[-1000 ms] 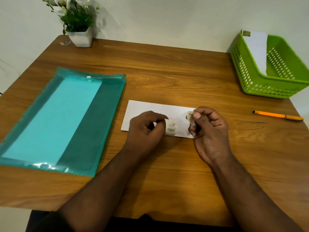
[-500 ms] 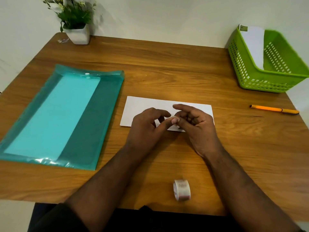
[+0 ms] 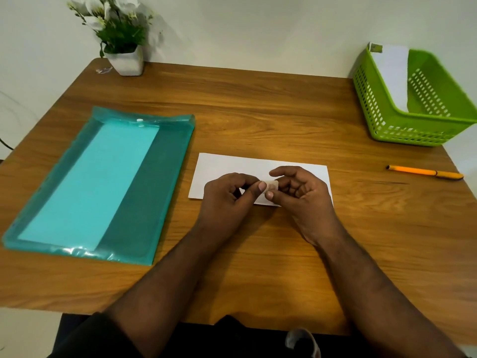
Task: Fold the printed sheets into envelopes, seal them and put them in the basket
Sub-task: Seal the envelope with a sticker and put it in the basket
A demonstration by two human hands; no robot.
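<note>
Over the folded white envelope, which lies flat on the table and serves here as the landmark, both hands meet on a short strip of tape. The left hand pinches one end between thumb and forefinger; the right hand pinches the other end, its remaining fingers loosely curled, so each grip is pressed together on the tape rather than spread. The strip sits just above the envelope's near edge, around the middle of its length. To seal well, I would judge the strip should be kept taut, lowered so that it straddles the flap edge, then rubbed flat from the middle outward to avoid wrinkles or a fold onto itself; whether the flap seam lies exactly under the tape cannot be told. The green basket stands well beyond and to the right of the envelope, with a white envelope already leaning inside. An orange pen lies to the right of the envelope, a teal folder to its left.
</note>
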